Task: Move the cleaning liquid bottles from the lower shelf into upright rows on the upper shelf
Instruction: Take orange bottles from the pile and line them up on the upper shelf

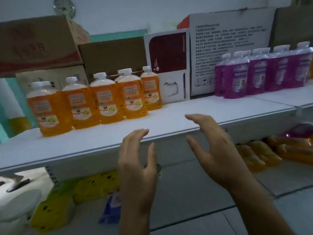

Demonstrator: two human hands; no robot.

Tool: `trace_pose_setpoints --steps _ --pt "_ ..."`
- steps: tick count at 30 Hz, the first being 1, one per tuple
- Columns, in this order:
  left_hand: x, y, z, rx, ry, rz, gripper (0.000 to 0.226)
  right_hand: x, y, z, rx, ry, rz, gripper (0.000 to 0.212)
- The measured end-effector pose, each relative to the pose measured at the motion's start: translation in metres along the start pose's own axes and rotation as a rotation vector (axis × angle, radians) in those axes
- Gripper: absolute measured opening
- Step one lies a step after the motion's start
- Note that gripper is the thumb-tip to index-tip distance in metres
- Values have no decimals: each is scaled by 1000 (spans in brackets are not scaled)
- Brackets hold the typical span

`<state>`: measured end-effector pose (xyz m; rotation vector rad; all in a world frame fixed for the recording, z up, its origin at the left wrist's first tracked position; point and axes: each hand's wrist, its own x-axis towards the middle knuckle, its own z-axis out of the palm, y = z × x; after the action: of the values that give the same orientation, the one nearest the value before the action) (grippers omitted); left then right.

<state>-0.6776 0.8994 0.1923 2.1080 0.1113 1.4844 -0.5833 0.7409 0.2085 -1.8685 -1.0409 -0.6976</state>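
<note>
The upper shelf [194, 109] is a broad white board running across the whole view, its front edge sloping down toward the left. Behind it stand cartons: a brown cardboard box [37, 43] with a red band and red lettering too blurred to read, and a tall white carton [225, 48] printed with a block of small Chinese text and a row of handling symbols at its foot, none of it legible. Beside that leans a white box [166, 65] with a dark red panel.

The lower shelf [203, 184] lies in shadow beneath. On its right side orange bottles [264, 153] lie flat, side by side, with something purple [301, 131] behind them. On its left sit yellow packs [55, 209] with dark specks.

On the upper shelf, left, orange cleaning liquid bottles [108, 99] stand upright in rows with white caps; their labels carry a yellow fruit picture and a blurred line of characters. On the right, purple bottles [260, 72] stand upright in a row, with pale, unreadable labels.

Both hands are raised in front of the shelf edge, apart from each other and holding nothing. The right hand [218, 148] has its grip open, fingers spread and lightly bent, thumb apart. The left hand [137, 160] likewise has an open grip, fingers together and gently curved.

A round wall clock [64, 6] hangs top left.
</note>
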Motion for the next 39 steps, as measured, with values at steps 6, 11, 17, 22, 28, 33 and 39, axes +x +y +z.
trace_pose_setpoints --steps 6,11,17,22,28,33,39 --pt "-62 25 70 -79 -323 -47 43 -72 67 -52 -117 -60 233 50" --pt "-85 50 140 -71 -689 -166 48 -121 126 -109 -275 -230 463 62" --pt "-111 107 222 -166 -822 -152 46 -171 188 -189 -314 -216 645 59" --pt "-137 162 293 -239 -906 -208 42 -201 243 -254 -306 -210 743 56" --pt "-157 200 352 -232 -882 -253 45 -216 295 -293 -251 -240 777 53" --pt "-161 205 393 -197 -900 -335 51 -219 338 -298 -214 -263 788 54" --pt "-167 178 476 -192 -1006 -572 61 -194 403 -295 -249 -265 778 52"
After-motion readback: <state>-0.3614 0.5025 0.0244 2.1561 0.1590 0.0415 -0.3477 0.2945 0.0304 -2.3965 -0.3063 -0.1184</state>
